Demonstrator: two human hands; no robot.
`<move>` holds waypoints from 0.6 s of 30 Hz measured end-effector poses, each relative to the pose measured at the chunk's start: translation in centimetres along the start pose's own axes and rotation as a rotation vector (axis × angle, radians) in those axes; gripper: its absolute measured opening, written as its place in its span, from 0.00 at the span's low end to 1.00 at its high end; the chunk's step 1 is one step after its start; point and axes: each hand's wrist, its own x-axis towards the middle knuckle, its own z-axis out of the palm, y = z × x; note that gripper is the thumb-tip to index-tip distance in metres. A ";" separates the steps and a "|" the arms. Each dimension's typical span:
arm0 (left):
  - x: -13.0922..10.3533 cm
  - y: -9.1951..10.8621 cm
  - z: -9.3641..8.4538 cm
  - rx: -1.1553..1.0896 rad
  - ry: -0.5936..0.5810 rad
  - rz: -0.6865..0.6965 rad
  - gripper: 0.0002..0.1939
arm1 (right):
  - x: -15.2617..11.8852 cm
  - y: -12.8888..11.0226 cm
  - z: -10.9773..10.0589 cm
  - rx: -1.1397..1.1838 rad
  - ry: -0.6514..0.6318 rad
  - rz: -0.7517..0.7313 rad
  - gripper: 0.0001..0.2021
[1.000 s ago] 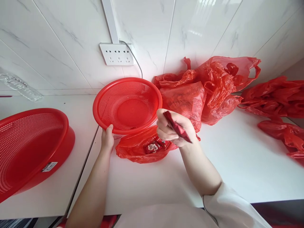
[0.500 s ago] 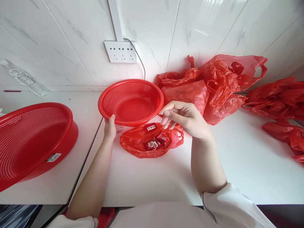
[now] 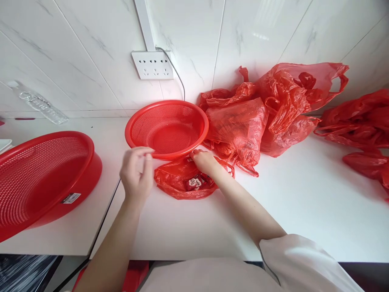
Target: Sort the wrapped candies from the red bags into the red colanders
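Observation:
A red plastic bag [image 3: 170, 184] lies open on the white table with small red printed packets [image 3: 194, 183] inside. My right hand [image 3: 205, 161] reaches over the bag's far edge, its fingers curled onto a small red packet [image 3: 190, 159] that they mostly cover. Just behind the bag stands a round red perforated basket [image 3: 173, 155], with nothing in it. My left hand [image 3: 136, 172] is raised in front of the basket's left side, slightly blurred, thumb and fingers apart and holding nothing.
A second, larger red basket [image 3: 88, 170] stands at the left. Several filled red plastic bags [image 3: 237, 125] rest against the wall, with more red bags [image 3: 361, 121] at the far right. A clear bottle [image 3: 42, 105] and a socket panel [image 3: 152, 65] are at the back.
My left hand has let go of the basket's rim and lifted slightly. My right hand has moved left and down, from above the bag's right side to the packet at its far edge.

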 end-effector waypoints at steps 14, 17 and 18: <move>-4.1 -0.6 5.5 0.483 -0.942 0.155 0.30 | -7.1 2.7 -7.2 0.362 0.228 -0.073 0.10; -4.6 -1.6 5.6 0.367 -0.854 0.143 0.39 | -7.7 1.8 -7.7 0.385 0.091 -0.193 0.07; -4.8 -2.0 5.6 0.313 -0.832 0.121 0.41 | -7.6 1.4 -7.7 0.373 0.037 -0.198 0.07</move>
